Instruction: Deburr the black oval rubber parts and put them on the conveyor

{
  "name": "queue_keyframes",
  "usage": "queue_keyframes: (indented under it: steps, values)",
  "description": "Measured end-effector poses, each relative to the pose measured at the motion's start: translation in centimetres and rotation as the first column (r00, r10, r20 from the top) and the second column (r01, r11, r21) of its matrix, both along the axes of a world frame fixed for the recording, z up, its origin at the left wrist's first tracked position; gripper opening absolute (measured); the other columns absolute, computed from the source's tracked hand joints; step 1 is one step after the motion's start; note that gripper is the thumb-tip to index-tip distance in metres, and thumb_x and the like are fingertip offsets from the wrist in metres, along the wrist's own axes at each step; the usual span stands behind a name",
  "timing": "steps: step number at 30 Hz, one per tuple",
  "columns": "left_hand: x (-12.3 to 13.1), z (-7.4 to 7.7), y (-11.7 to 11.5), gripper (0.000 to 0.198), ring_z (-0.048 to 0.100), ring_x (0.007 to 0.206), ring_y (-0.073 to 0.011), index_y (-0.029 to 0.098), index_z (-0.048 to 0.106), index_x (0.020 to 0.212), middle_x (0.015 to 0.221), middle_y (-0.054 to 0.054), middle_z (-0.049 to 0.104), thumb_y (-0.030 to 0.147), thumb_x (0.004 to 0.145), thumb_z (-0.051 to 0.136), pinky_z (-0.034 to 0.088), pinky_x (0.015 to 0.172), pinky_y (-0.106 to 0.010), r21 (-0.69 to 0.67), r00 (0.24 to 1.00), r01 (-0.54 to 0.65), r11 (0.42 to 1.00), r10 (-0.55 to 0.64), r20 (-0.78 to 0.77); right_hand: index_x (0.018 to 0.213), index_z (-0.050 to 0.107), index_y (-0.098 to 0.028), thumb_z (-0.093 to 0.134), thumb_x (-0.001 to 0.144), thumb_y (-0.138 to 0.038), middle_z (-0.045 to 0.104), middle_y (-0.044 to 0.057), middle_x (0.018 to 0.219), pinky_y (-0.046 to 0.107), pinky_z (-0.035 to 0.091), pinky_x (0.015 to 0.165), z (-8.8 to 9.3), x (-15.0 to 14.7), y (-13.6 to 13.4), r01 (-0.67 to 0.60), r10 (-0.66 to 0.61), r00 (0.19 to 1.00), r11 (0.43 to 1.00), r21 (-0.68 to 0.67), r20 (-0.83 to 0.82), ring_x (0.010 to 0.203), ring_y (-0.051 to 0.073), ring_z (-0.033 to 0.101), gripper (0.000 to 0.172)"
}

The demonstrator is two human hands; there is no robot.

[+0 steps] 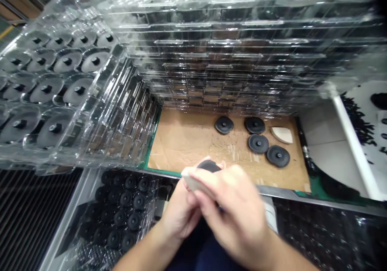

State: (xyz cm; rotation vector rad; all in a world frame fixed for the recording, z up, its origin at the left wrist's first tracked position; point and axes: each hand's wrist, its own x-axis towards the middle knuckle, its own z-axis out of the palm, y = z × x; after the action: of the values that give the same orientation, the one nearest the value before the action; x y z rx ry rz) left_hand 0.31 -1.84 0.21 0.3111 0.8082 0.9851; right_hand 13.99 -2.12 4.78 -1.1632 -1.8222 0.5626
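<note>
Hands (211, 206) around black disc (208, 166)

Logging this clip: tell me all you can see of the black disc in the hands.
The black disc is dark, matte and rounded, rubber-like. Only its top edge shows above the fingers. Both the left hand and the right hand close around it, above the table's front edge. A pale piece lies against it. Motion blur hides finer detail.
</note>
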Motion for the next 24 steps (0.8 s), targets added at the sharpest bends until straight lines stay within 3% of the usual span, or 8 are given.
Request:
queue_keyframes:
  steps: [4,6,9,13,16,18,21,24]
  values:
    - [-0.4,0.1,0.0,0.049,0.066,0.094,-0.0177,0.027,0.069,0.104,0.103,0.000,0.072,0.033,0.058,0.084,0.049,0.089,-0.026,0.015,0.998,-0.063,0.998,0.064,-0.020,0.106,0.063,-0.013,0.047,0.091,-0.011,0.070,0.003,0.080,0.027,0.047,0.063,0.5,-0.7,0.7,-0.219,0.225,0.974,0.969,-0.114,0.039,0.068,0.014,0.062,0.022]
    - [-0.3,0.2,0.0,0.057,0.066,0.096,-0.0189,0.027,0.069,0.106,0.102,-0.001,0.073,0.034,0.052,0.087,0.049,0.091,-0.026,-0.008,0.999,-0.051,0.999,0.051,-0.012,0.103,0.064,-0.014,0.047,0.092,-0.013,0.070,0.003,0.082,0.028,0.045,0.062,0.5,-0.8,1.2,-0.173,0.180,0.982,0.980,-0.096,0.063,0.067,0.014,0.060,0.020]
    - [-0.1,0.5,0.0,0.058,0.065,0.101,-0.0214,0.024,0.068,0.108,0.100,-0.004,0.073,0.039,0.055,0.084,0.047,0.096,-0.031,-0.014,1.000,0.005,1.000,-0.005,0.027,0.107,0.062,-0.009,0.045,0.092,-0.013,0.070,0.007,0.083,0.031,0.044,0.066,0.6,-0.7,1.5,-0.091,0.091,0.994,0.996,-0.005,0.052,0.070,0.016,0.059,0.024]
    - [-0.6,0.2,0.2,0.058,0.067,0.094,-0.0195,0.026,0.069,0.104,0.104,-0.002,0.072,0.034,0.050,0.087,0.049,0.092,-0.030,0.016,0.996,0.009,1.000,-0.010,0.092,0.103,0.063,-0.013,0.048,0.089,-0.009,0.068,0.002,0.077,0.025,0.043,0.063,0.8,0.9,0.4,-0.220,0.224,0.975,0.969,-0.115,0.019,0.065,0.012,0.057,0.021]
    - [-0.8,-0.1,0.4,0.064,0.066,0.094,-0.0181,0.026,0.070,0.103,0.103,-0.001,0.073,0.037,0.044,0.089,0.049,0.088,-0.026,0.006,0.994,0.014,1.000,-0.015,0.105,0.103,0.064,-0.015,0.050,0.088,-0.009,0.066,0.001,0.076,0.026,0.040,0.061,1.0,2.1,0.0,-0.072,0.102,0.979,0.983,-0.166,0.176,0.064,0.012,0.056,0.021]
    - [-0.6,0.1,0.4,0.065,0.065,0.099,-0.0200,0.024,0.069,0.105,0.105,-0.002,0.072,0.040,0.045,0.088,0.046,0.094,-0.029,0.002,0.994,0.035,0.999,-0.035,0.099,0.103,0.065,-0.016,0.047,0.090,-0.010,0.066,0.003,0.076,0.029,0.038,0.063,1.1,2.1,0.6,-0.011,0.029,0.966,0.997,-0.073,0.256,0.065,0.014,0.053,0.023]
    - [-0.4,0.8,0.5,0.059,0.062,0.107,-0.0230,0.020,0.067,0.109,0.110,-0.004,0.070,0.038,0.054,0.085,0.042,0.100,-0.035,0.014,0.991,0.065,0.998,-0.066,0.113,0.095,0.068,-0.021,0.043,0.093,-0.012,0.068,0.002,0.080,0.030,0.038,0.065,0.8,1.8,2.7,-0.150,0.129,0.974,0.984,0.099,0.187,0.067,0.015,0.052,0.027]
    - [-0.8,1.1,0.6,0.053,0.067,0.096,-0.0191,0.020,0.068,0.107,0.105,-0.003,0.073,0.034,0.058,0.084,0.048,0.091,-0.028,0.032,0.978,0.088,0.996,-0.093,0.186,0.100,0.067,-0.022,0.044,0.093,-0.010,0.069,0.001,0.088,0.028,0.043,0.072,-0.7,2.2,4.1,-0.187,0.187,0.982,0.982,-0.009,0.011,0.078,0.013,0.059,0.028]
